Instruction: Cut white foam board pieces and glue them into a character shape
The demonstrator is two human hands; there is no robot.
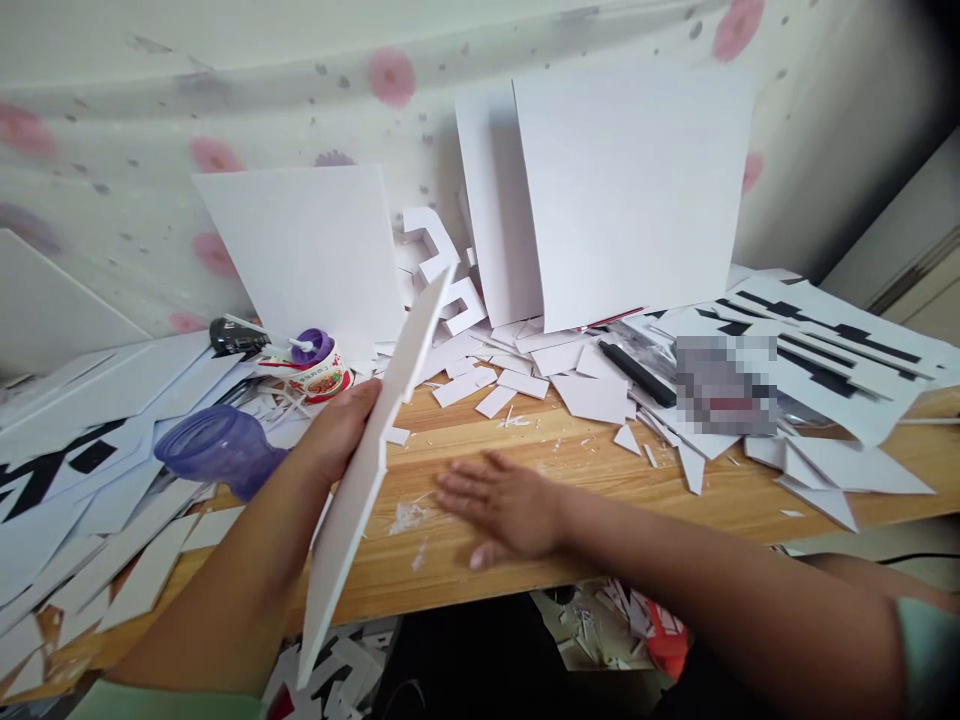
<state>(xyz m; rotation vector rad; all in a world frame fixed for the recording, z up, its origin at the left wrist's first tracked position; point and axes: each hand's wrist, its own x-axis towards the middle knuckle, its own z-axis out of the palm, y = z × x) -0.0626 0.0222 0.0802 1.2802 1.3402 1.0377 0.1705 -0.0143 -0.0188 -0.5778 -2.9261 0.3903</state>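
The white board (356, 510) hangs tilted on its edge above the front of the bench (585, 455), held up by the left hand (345, 425), its lower end overhanging the near side. That end is what worries me: one hand alone carries it, partway along its length, so a slack hold could let it swing or drop off the front. Its stepped edge looks the likeliest part to dent if it hits the wood. Grit or the crumpled clear scrap (409, 516) could stick to its face, or mark it, were it laid flat there.

It's plain white, thin and stiff-looking, longer than it's wide, with small steps cut into the right-hand edge.

The left fingers clasp the board, partly hidden, so I can't judge how firmly. The right hand (506, 505) is palm down, blurred, holding nothing, its fingers loosely parted; whether it touches the wood I can't tell.

A purple container (214, 450) lies just left of the left hand, where a knock could roll it. Farther back come a printed cup (322, 382), loose white offcuts (521, 383) and tall sheets (637, 200) propped upright, which a bump might topple
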